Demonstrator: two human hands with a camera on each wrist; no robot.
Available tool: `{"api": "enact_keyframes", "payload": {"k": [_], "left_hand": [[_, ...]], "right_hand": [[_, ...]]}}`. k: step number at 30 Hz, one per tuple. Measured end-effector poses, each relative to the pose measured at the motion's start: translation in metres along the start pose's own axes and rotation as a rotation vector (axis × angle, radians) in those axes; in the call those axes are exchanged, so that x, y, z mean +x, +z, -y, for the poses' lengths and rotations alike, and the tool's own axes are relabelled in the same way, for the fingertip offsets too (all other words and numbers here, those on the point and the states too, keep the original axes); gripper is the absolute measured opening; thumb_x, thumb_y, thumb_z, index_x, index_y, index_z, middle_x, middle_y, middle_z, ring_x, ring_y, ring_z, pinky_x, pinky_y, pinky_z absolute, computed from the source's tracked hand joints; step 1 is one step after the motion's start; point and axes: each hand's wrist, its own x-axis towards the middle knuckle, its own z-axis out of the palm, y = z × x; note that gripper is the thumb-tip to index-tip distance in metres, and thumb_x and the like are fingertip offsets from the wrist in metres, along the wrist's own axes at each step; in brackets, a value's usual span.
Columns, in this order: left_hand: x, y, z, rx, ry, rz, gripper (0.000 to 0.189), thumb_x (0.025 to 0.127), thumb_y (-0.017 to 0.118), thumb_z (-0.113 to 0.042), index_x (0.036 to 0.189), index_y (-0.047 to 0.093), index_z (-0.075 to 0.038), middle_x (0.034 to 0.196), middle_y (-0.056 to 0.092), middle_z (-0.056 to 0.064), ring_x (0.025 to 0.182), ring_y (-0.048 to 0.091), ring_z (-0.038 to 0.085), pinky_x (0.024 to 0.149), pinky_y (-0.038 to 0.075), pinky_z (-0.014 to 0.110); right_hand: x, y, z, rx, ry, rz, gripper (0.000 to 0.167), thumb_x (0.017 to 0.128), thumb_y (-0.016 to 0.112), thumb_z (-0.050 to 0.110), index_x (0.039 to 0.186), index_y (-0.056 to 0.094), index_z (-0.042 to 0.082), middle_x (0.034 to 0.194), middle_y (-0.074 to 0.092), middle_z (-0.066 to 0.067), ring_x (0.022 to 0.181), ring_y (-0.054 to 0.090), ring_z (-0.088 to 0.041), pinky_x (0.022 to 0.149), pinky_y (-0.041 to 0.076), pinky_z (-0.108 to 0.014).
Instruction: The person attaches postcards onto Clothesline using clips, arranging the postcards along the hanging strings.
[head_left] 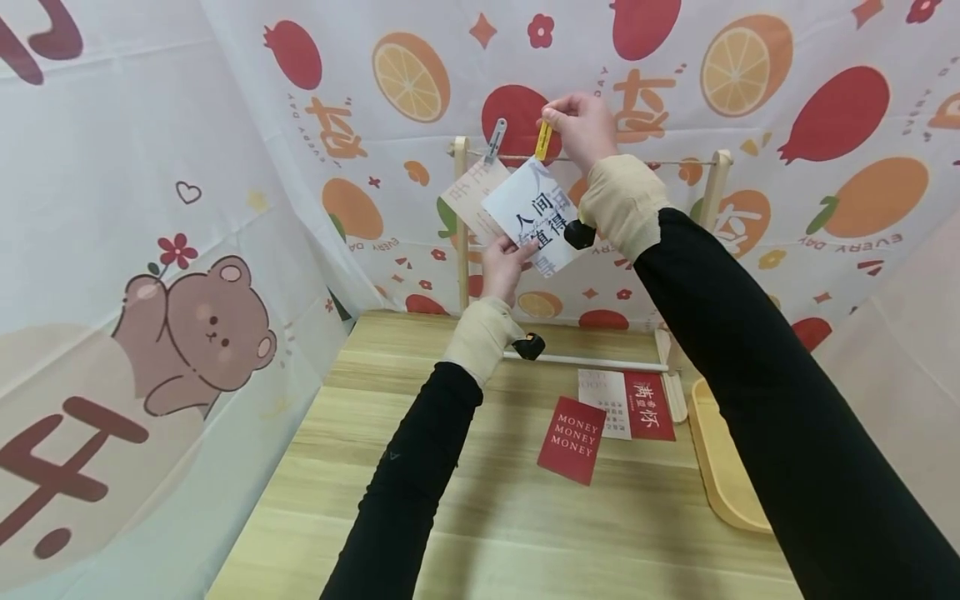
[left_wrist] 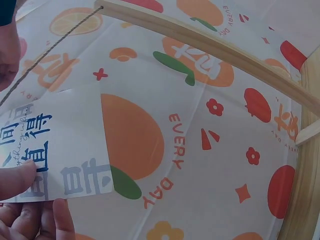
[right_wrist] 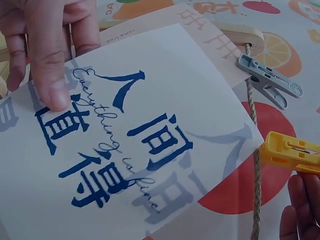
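Observation:
My left hand (head_left: pixel 501 271) pinches the lower left edge of a white card (head_left: pixel 528 208) with dark blue Chinese characters, thumb (right_wrist: pixel 54 85) on its front. Up at the twine (right_wrist: pixel 256 185), my right hand (head_left: pixel 583 129) holds a yellow clothespin (head_left: pixel 543 140) by its upper end. In the right wrist view the clothespin's tip meets the card's top corner at the twine; whether it bites the card I cannot tell. To the left, a grey clothespin (head_left: pixel 495 140) fastens a pale pink card (head_left: pixel 468 196) to the twine, partly covered by the white card.
The twine runs between two posts of a wooden frame (head_left: pixel 717 187) on the wood-grain table (head_left: pixel 390 450). A red MONEY card (head_left: pixel 572 440) overlaps a red and white card (head_left: pixel 648 406) on the table. At right is a yellow tray (head_left: pixel 723 475), partly behind my right arm. Printed cloth hangs behind.

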Motion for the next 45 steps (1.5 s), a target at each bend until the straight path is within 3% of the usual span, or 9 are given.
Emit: {"api": "enact_keyframes", "payload": {"k": [6,20,27,31,33,36,40,42,45], "left_hand": [[0.0,0.002,0.002,0.004,0.002,0.011,0.035,0.084,0.065,-0.001,0.118,0.057,0.003,0.112,0.062,0.014,0.097,0.06,0.022,0.072,0.049,0.028],[0.003,-0.001,-0.002,0.017,-0.028,-0.005,0.034,0.084,0.065,-0.003,0.117,0.058,-0.001,0.11,0.064,0.009,0.097,0.06,0.019,0.078,0.049,0.03],[-0.004,0.007,0.011,0.04,-0.017,0.004,0.034,0.083,0.066,-0.005,0.116,0.057,0.001,0.107,0.064,0.011,0.094,0.06,0.021,0.084,0.046,0.031],[-0.023,0.013,0.043,0.093,-0.017,0.003,0.036,0.082,0.067,-0.006,0.115,0.054,0.001,0.106,0.061,0.01,0.096,0.057,0.02,0.086,0.044,0.03],[-0.036,0.019,0.07,0.128,-0.016,0.031,0.035,0.082,0.068,-0.006,0.112,0.054,0.002,0.103,0.06,0.009,0.095,0.056,0.019,0.085,0.045,0.029],[-0.062,0.035,0.117,0.194,-0.046,0.13,0.031,0.081,0.068,-0.007,0.108,0.056,0.004,0.096,0.06,0.007,0.089,0.056,0.018,0.083,0.047,0.031],[-0.106,0.058,0.172,0.32,-0.148,0.273,0.027,0.082,0.069,-0.014,0.103,0.057,-0.002,0.09,0.059,0.001,0.082,0.057,0.015,0.077,0.049,0.033],[-0.127,0.066,0.192,0.393,-0.193,0.306,0.025,0.081,0.071,-0.016,0.099,0.058,-0.006,0.087,0.058,-0.001,0.078,0.057,0.014,0.072,0.049,0.032],[-0.152,0.076,0.217,0.393,-0.263,0.327,0.028,0.08,0.071,-0.015,0.102,0.058,-0.003,0.09,0.059,0.002,0.079,0.059,0.017,0.071,0.05,0.031]], "right_hand": [[0.003,0.001,0.0,-0.048,0.004,0.005,0.024,0.091,0.056,0.02,0.109,0.061,0.005,0.103,0.064,-0.005,0.1,0.052,-0.011,0.078,0.041,-0.019],[-0.001,0.007,-0.008,-0.163,0.017,0.115,0.031,0.094,0.051,0.025,0.118,0.059,0.007,0.112,0.061,-0.004,0.109,0.047,-0.013,0.089,0.037,-0.021],[-0.012,-0.013,-0.018,-0.149,-0.004,0.134,0.046,0.095,0.048,0.035,0.133,0.046,0.011,0.13,0.049,-0.001,0.118,0.04,-0.01,0.096,0.033,-0.022],[-0.04,-0.041,-0.032,-0.112,-0.113,0.051,0.047,0.093,0.052,0.032,0.134,0.044,0.01,0.131,0.047,-0.002,0.117,0.042,-0.01,0.097,0.033,-0.022],[-0.06,-0.061,-0.049,-0.141,-0.196,0.003,0.039,0.093,0.053,0.026,0.126,0.049,0.005,0.123,0.053,-0.007,0.11,0.048,-0.013,0.092,0.037,-0.023],[-0.092,-0.096,-0.091,-0.267,-0.268,-0.002,0.029,0.094,0.053,0.018,0.116,0.054,-0.001,0.111,0.057,-0.013,0.097,0.053,-0.02,0.081,0.044,-0.026],[-0.13,-0.145,-0.171,-0.534,-0.237,0.143,0.019,0.093,0.053,0.012,0.104,0.058,-0.004,0.094,0.06,-0.016,0.079,0.055,-0.023,0.065,0.047,-0.03],[-0.144,-0.166,-0.218,-0.661,-0.216,0.256,0.014,0.092,0.054,0.009,0.094,0.06,-0.004,0.082,0.06,-0.012,0.07,0.054,-0.021,0.059,0.046,-0.032],[-0.163,-0.192,-0.287,-0.833,-0.218,0.434,0.009,0.084,0.056,0.003,0.078,0.061,0.0,0.07,0.057,-0.004,0.061,0.052,-0.017,0.056,0.045,-0.034]]}}
